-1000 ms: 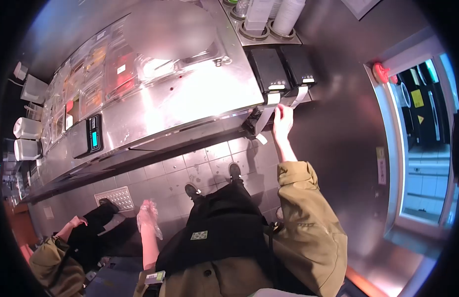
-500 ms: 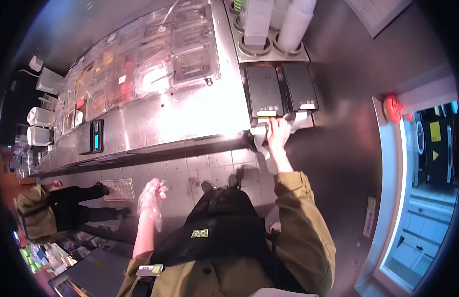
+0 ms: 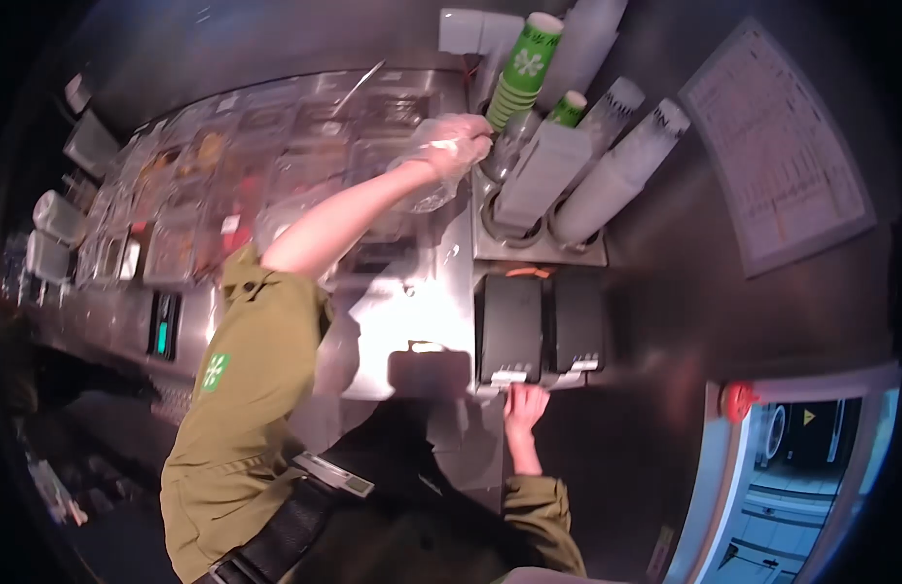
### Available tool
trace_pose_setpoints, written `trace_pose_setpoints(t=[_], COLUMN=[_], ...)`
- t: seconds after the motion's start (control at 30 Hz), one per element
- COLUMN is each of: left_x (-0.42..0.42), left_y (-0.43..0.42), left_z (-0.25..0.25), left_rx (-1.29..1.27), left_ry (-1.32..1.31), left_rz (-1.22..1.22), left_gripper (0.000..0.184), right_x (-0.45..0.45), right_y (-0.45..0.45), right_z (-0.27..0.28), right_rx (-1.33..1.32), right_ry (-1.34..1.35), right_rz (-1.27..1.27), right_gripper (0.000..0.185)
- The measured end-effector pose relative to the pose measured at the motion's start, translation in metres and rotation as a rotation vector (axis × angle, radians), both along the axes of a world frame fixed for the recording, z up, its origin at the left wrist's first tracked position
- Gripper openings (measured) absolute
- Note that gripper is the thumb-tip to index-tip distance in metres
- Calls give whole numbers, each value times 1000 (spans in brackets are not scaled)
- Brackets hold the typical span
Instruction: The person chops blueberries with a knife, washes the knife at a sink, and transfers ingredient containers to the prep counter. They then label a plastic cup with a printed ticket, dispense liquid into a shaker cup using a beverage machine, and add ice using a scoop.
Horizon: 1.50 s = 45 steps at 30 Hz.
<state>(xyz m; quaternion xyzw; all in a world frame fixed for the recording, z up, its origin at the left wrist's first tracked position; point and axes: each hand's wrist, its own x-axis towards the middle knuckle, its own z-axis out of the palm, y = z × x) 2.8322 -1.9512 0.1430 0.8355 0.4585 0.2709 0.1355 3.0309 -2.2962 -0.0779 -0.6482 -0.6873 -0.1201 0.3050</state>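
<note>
My left hand [image 3: 453,148], in a loose clear plastic glove, reaches up across the counter to the cup rack. Its fingers are curled beside a stack of green paper cups [image 3: 522,73] and a clear cup [image 3: 517,138]. Whatever lies between the fingertips is hidden. My bare right hand [image 3: 525,407] is closed at the front lower edge of the left black printer-like box [image 3: 510,326]. Its fingertips are turned inward, and I cannot see what they hold. A second black box [image 3: 577,321] stands to its right.
Covered food tubs [image 3: 305,161] fill the counter at the left. A small scale [image 3: 164,326] with a lit display sits on its front edge. White cup stacks [image 3: 621,185] stand in the metal rack [image 3: 592,253]. A printed sheet [image 3: 777,146] hangs on the right wall.
My left hand has risen from beside my body to the cup rack. My right hand stays at the box's front, where white paper strips showed around it before. The view has moved closer to the counter.
</note>
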Motion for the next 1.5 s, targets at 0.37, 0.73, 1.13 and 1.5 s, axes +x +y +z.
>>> trace_pose_setpoints(t=[0.37, 0.73, 1.13, 1.5], left_x=[131, 114, 96, 105], left_y=[144, 129, 155, 146], left_z=[-28, -3, 5, 2], left_rx=[-55, -16, -80, -71], left_ry=[497, 501, 615, 448], left_rz=[-80, -94, -240, -211], left_gripper=[46, 55, 70, 56], right_x=[0, -2, -9, -3], right_y=[-1, -4, 0, 27], right_z=[-16, -4, 82, 171], right_rx=[-57, -161, -238, -52], right_ry=[27, 91, 179, 374], right_rz=[-101, -107, 67, -99], right_gripper=[18, 18, 15, 19])
